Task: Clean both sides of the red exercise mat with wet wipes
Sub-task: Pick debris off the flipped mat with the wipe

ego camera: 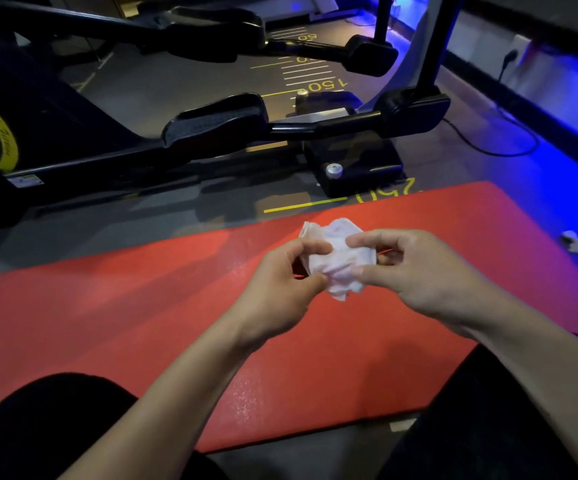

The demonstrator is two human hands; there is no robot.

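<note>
I am looking down at my two hands over the red mat (142, 323), which is lying flat on the gym floor (124, 223). My left hand (280, 289) and my right hand (419, 271) are both pinching a crumpled white wipe (336, 258) between thumb and fingers, holding it up in the air above the middle of the mat. The wipe is bunched up between the two hands. Part of the mat near me is shining wet. A small white scrap (573, 241) is lying on the floor just past the mat's right end. A black exercise machine (218, 123) is standing behind the mat. My knees in dark trousers (38, 427) are showing at the bottom
</note>
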